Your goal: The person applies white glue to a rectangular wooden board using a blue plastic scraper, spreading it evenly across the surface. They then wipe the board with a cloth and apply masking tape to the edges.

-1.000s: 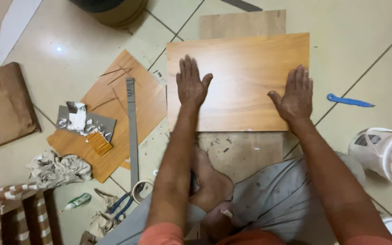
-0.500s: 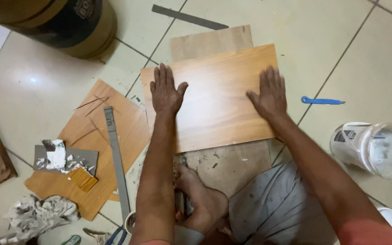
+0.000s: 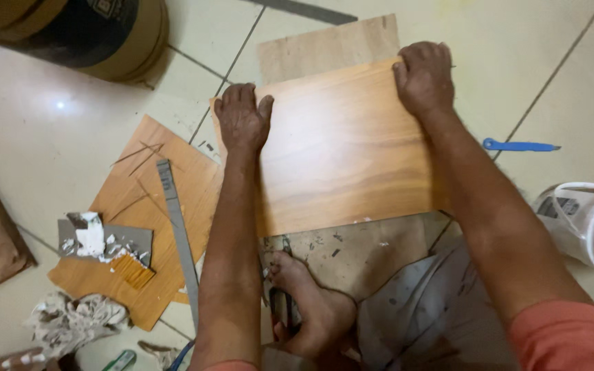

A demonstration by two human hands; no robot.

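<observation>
Shifted since earlier: my right hand (image 3: pixel 423 77) now grips the laminate sheet's (image 3: pixel 342 154) far right corner, fingers curled; left hand (image 3: pixel 242 118) flat near its left edge. Sheet lies on plywood board (image 3: pixel 328 45), floor level.

Orange-brown wood-grain panel (image 3: pixel 342 158), blue tool (image 3: pixel 520 145), grey metal ruler (image 3: pixel 179 233), pale cream floor tiles (image 3: pixel 70 103)

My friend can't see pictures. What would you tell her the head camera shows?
Two bare hands, left hand and right hand, press on a wood-grain sheet lying on a tiled floor. Nearby are a metal ruler, a blue tool, and the person's bare foot.
</observation>
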